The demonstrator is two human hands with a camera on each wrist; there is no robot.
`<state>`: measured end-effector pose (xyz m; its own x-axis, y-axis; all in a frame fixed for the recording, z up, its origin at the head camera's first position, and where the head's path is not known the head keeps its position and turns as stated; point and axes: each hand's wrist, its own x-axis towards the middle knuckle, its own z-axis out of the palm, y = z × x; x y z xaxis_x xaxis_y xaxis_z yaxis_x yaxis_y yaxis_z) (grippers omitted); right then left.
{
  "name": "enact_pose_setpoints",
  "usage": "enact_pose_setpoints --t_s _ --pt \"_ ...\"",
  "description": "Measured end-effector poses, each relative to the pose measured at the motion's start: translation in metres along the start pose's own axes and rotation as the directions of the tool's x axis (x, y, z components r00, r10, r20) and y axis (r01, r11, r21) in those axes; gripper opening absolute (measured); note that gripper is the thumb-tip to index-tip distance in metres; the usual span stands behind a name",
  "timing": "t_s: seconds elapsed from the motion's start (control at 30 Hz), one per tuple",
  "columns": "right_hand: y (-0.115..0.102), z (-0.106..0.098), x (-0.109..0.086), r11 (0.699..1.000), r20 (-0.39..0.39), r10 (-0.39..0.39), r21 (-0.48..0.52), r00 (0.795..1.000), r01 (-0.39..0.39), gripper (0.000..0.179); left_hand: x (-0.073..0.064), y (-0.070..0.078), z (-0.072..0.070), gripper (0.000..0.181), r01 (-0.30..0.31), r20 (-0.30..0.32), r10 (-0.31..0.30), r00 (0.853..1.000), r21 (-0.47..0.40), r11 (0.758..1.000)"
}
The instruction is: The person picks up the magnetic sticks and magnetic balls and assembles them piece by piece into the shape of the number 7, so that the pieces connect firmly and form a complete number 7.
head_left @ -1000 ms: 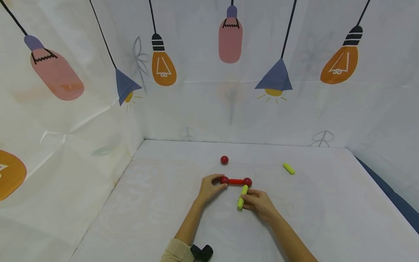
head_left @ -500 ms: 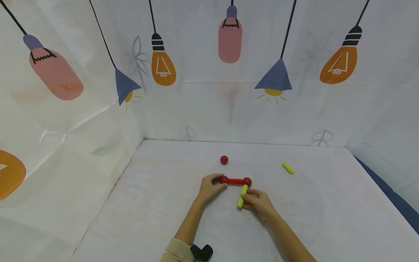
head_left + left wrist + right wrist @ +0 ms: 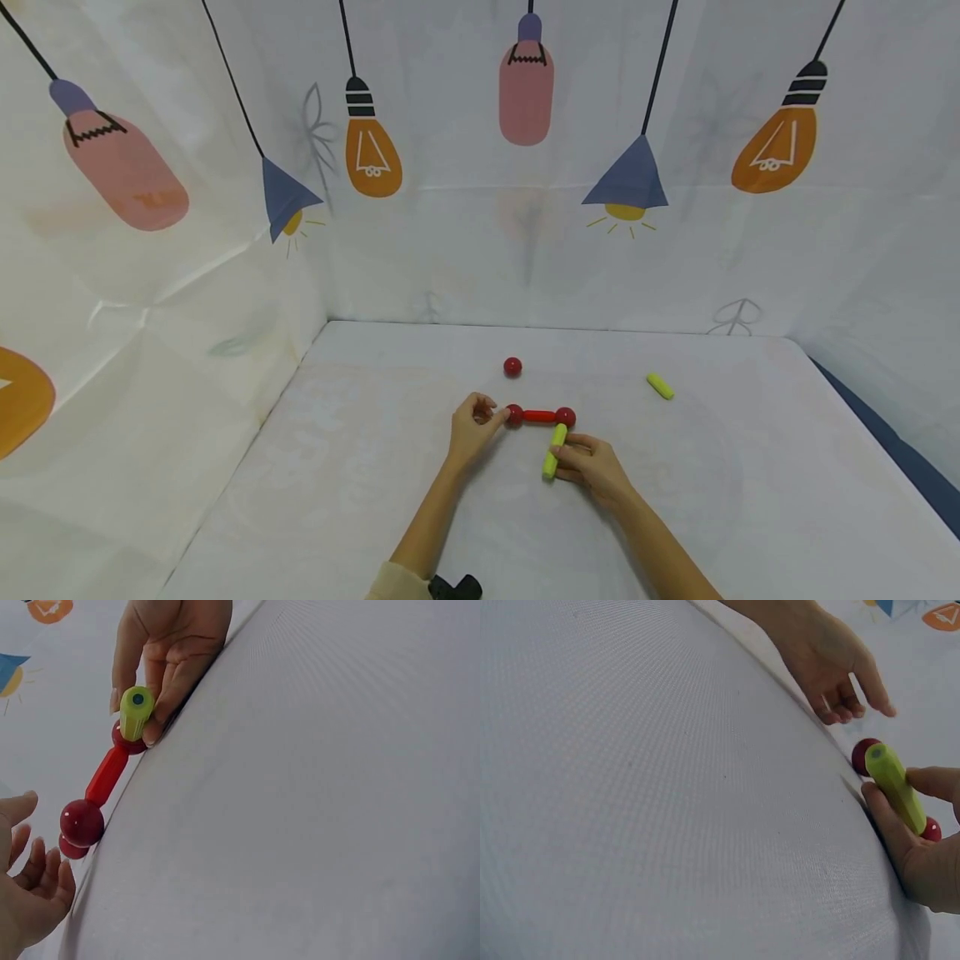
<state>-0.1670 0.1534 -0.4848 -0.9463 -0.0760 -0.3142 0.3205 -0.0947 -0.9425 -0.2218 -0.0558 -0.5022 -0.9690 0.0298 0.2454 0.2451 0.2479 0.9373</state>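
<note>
Two red balls joined by a red rod (image 3: 539, 416) lie in the middle of the table in the head view. My right hand (image 3: 596, 471) pinches a yellow-green stick (image 3: 551, 462) between thumb and fingers. The stick's far end meets the right ball (image 3: 566, 415). Beside the left ball (image 3: 513, 415) is my left hand (image 3: 471, 433), fingers loosely bent. In the left wrist view a gap shows between the left hand (image 3: 34, 896) and that ball (image 3: 81, 823). The stick's near end (image 3: 137, 699) shows a dark hole.
A loose red ball (image 3: 512, 367) sits farther back on the white table (image 3: 360, 483). Off to the right lies another yellow-green stick (image 3: 660, 386). White sheets printed with lamps (image 3: 626, 179) hang behind and at the left.
My left hand has let go of the left ball and drawn slightly back to the left, fingers lifted. The right hand and its stick stay in place.
</note>
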Motion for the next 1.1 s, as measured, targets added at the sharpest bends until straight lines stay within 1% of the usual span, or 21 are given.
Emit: enact_pose_setpoints --t_s 0.03,0.07,0.1,0.13,0.17,0.23,0.27,0.3,0.33,0.37,0.43,0.53,0.67,0.77,0.83,1.0,1.1 --pt "0.0 0.0 0.0 1.0 -0.005 0.003 -0.001 1.0 -0.003 0.061 -0.001 0.001 0.0 0.022 0.01 0.02 -0.01 1.0 -0.012 1.0" --pt "0.0 0.001 0.0 1.0 -0.01 0.005 -0.004 1.0 -0.005 0.06 -0.001 0.002 -0.001 0.021 0.026 0.057 -0.024 0.998 -0.021 0.999" --pt "0.0 0.001 0.0 1.0 -0.015 0.006 -0.005 1.0 -0.006 0.06 -0.002 0.003 -0.001 0.021 0.046 0.109 -0.043 0.993 -0.032 0.998" --pt "0.0 0.001 0.0 1.0 -0.018 0.007 -0.006 1.0 -0.007 0.06 -0.003 0.004 -0.001 0.021 0.058 0.169 -0.05 0.984 -0.044 0.997" --pt "0.0 0.001 0.0 1.0 -0.025 0.009 -0.004 1.0 -0.01 0.059 -0.003 0.005 0.0 0.023 0.075 0.232 -0.061 0.971 -0.05 0.996" --pt "0.001 0.001 0.0 1.0 -0.023 0.003 -0.007 1.0 -0.003 0.059 -0.005 0.008 0.001 0.027 0.105 0.346 -0.084 0.934 -0.043 0.994" --pt "0.001 0.0 0.0 1.0 -0.016 -0.003 -0.006 1.0 0.003 0.059 -0.005 0.01 0.002 0.03 0.115 0.39 -0.093 0.916 -0.033 0.993" --pt "0.002 0.0 0.001 1.0 -0.008 -0.008 -0.004 1.0 0.008 0.059 -0.006 0.012 0.004 0.032 0.12 0.424 -0.097 0.9 -0.027 0.992" --pt "0.002 -0.001 0.001 1.0 0.001 -0.014 -0.004 1.0 0.014 0.059 -0.007 0.014 0.006 0.034 0.116 0.45 -0.095 0.888 -0.019 0.993" --pt "0.002 -0.001 0.001 1.0 0.013 -0.022 -0.003 1.0 0.022 0.06 -0.007 0.016 0.008 0.035 0.116 0.468 -0.099 0.878 -0.008 0.993" --pt "0.003 -0.003 0.001 0.999 0.035 -0.038 0.003 0.999 0.038 0.06 -0.008 0.018 0.012 0.037 0.109 0.491 -0.097 0.866 0.004 0.994" --pt "0.004 -0.004 0.002 0.998 0.061 -0.057 0.01 0.997 0.057 0.06 -0.009 0.02 0.019 0.039 0.1 0.506 -0.09 0.858 0.008 0.995" --pt "0.004 -0.004 0.001 0.997 0.082 -0.072 0.017 0.994 0.071 0.059 -0.009 0.019 0.024 0.038 0.078 0.503 -0.074 0.861 0.013 0.997" --pt "0.004 -0.004 0.0 0.998 0.073 -0.067 0.018 0.995 0.066 0.058 -0.009 0.019 0.026 0.036 0.063 0.505 -0.063 0.861 0.017 0.998" --pt "0.003 -0.003 -0.001 0.998 0.059 -0.058 0.016 0.997 0.058 0.059 -0.009 0.02 0.027 0.035 0.059 0.512 -0.061 0.857 0.021 0.998" --pt "0.001 -0.002 -0.004 0.999 0.025 -0.038 0.011 0.999 0.038 0.057 -0.009 0.023 0.028 0.035 0.022 0.533 -0.038 0.845 0.035 0.999" --pt "0.002 -0.003 -0.005 0.999 0.032 -0.042 0.007 0.999 0.042 0.054 -0.01 0.024 0.03 0.036 0.014 0.532 -0.031 0.846 0.037 0.999"
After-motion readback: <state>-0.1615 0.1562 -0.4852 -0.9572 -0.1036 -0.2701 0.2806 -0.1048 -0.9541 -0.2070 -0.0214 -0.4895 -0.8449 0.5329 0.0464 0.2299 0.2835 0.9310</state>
